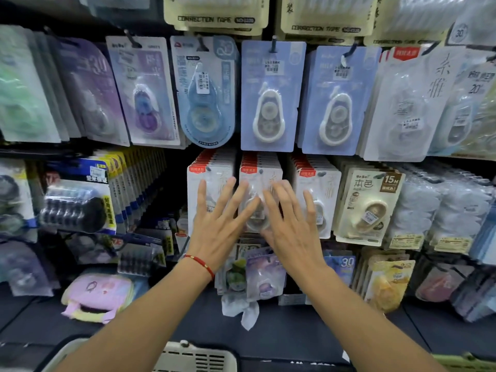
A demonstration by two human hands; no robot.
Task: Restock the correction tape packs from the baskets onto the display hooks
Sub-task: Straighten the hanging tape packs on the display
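Note:
Three rows of white correction tape packs with red tabs hang on hooks at mid-height of the display. My left hand (218, 221) lies flat, fingers spread, across the left row (208, 173) and the middle row (259, 174). My right hand (291, 224) is flat too, its fingers over the middle row and reaching toward the right row (316, 183). Both palms press against the front packs; neither hand holds a pack. A red bracelet circles my left wrist. A cream basket (193, 357) shows at the bottom edge between my forearms.
Blue correction tape packs (272, 95) hang on the hooks above. A beige 15M pack (367, 205) hangs to the right, dark boxed items (77, 202) to the left. A pink pouch (98, 296) lies on the dark shelf. A green basket rim (467, 362) peeks in at bottom right.

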